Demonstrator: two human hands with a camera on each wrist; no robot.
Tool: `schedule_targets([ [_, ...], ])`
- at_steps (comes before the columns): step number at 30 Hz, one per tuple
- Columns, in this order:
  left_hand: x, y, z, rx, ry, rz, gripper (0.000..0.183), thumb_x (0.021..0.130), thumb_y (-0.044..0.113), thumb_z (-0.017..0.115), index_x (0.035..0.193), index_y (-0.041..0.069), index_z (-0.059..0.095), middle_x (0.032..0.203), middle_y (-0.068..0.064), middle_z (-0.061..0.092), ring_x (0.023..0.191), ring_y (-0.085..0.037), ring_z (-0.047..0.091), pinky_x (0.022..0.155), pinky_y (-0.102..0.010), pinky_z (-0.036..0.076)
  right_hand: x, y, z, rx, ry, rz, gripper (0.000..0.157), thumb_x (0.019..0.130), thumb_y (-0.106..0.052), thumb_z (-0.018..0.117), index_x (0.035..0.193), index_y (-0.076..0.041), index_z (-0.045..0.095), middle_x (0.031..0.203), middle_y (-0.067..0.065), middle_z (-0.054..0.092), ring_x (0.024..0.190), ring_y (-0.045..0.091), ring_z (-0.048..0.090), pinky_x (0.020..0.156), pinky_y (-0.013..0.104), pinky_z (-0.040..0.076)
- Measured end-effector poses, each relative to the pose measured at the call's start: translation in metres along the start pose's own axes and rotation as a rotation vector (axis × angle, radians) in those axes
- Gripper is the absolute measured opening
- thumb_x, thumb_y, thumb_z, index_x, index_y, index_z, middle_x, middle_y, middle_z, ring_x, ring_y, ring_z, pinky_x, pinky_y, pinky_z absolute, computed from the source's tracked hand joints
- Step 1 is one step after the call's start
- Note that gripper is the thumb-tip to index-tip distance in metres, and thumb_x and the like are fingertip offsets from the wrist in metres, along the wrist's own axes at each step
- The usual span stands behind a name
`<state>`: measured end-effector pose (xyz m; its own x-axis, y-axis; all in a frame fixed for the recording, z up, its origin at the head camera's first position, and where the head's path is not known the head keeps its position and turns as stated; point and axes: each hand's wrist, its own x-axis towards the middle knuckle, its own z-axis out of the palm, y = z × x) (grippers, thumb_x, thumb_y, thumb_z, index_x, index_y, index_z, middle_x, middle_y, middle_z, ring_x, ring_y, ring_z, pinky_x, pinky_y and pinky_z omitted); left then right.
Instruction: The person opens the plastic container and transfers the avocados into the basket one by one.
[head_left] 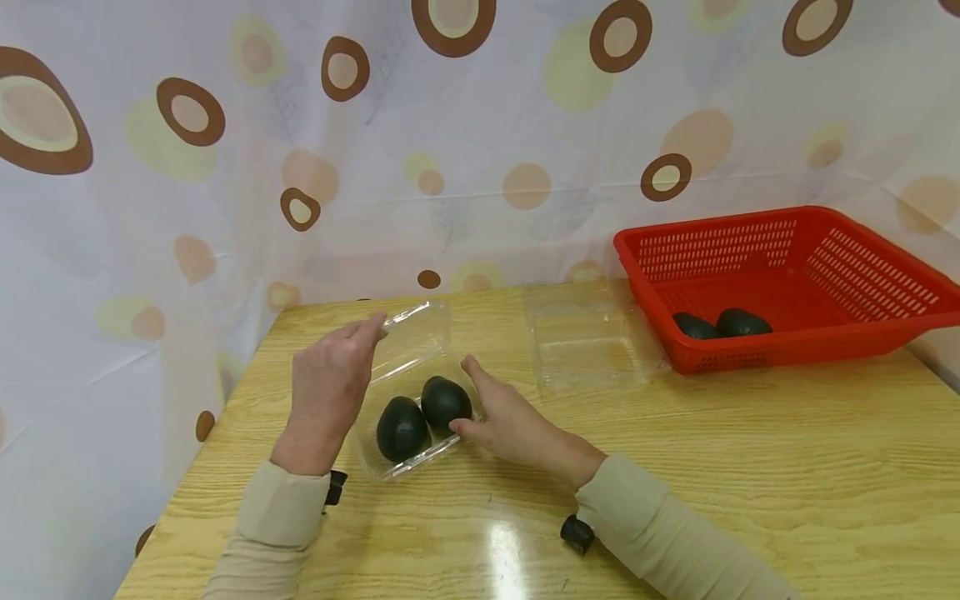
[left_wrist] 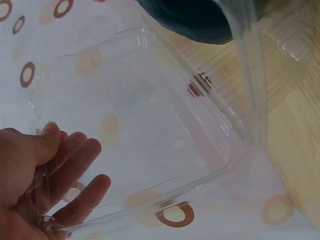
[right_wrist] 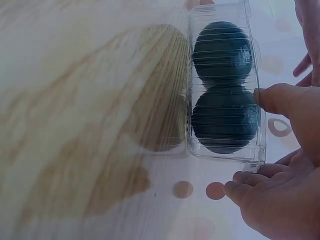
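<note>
A clear plastic clamshell box (head_left: 408, 473) stands hinged open on the wooden table, with two dark green avocados (head_left: 402, 430) side by side in its base. My left hand (head_left: 333, 379) pinches the outer edge of the raised lid (left_wrist: 145, 120); in the left wrist view the thumb is on one side and fingers show through the plastic. With thumb and fingers spread around the right end of the base, my right hand (head_left: 517, 423) holds the box. The right wrist view shows both avocados (right_wrist: 225, 120) through the ribbed wall, the thumb against its edge.
Another clear plastic box (head_left: 592, 354) lies open behind and to the right. Beside it a red plastic basket (head_left: 750, 287) holds two more dark avocados (head_left: 742, 322). A patterned curtain (head_left: 480, 150) hangs along the table's far edge.
</note>
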<state>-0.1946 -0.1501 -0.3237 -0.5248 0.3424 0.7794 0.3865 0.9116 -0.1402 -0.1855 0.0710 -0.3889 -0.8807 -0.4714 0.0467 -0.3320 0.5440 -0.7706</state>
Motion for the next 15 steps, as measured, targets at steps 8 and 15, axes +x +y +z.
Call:
schedule_targets([
  [8, 0.001, -0.002, -0.005, -0.08, -0.052, -0.076, 0.028, 0.089, 0.019, 0.075, 0.115, 0.008, 0.072, 0.098, -0.012, 0.076, 0.076, -0.03, 0.073, 0.052, -0.044, 0.056, 0.001, 0.0, 0.0, -0.012, -0.011, 0.007, 0.091, 0.095, -0.024, 0.069, 0.159, -0.003, 0.009, 0.067, 0.001, 0.051, 0.045, 0.007, 0.033, 0.087, 0.033, 0.047],
  [15, -0.002, -0.008, -0.011, -0.138, -0.058, -0.127, 0.049, 0.086, 0.02, 0.079, 0.129, 0.003, 0.064, 0.12, -0.017, 0.069, 0.107, -0.037, 0.065, 0.091, -0.052, 0.054, 0.0, -0.001, 0.0, -0.023, -0.008, 0.006, 0.09, 0.095, -0.025, 0.068, 0.159, -0.003, 0.009, 0.104, 0.017, 0.066, 0.05, 0.008, 0.034, 0.102, 0.04, 0.045],
])
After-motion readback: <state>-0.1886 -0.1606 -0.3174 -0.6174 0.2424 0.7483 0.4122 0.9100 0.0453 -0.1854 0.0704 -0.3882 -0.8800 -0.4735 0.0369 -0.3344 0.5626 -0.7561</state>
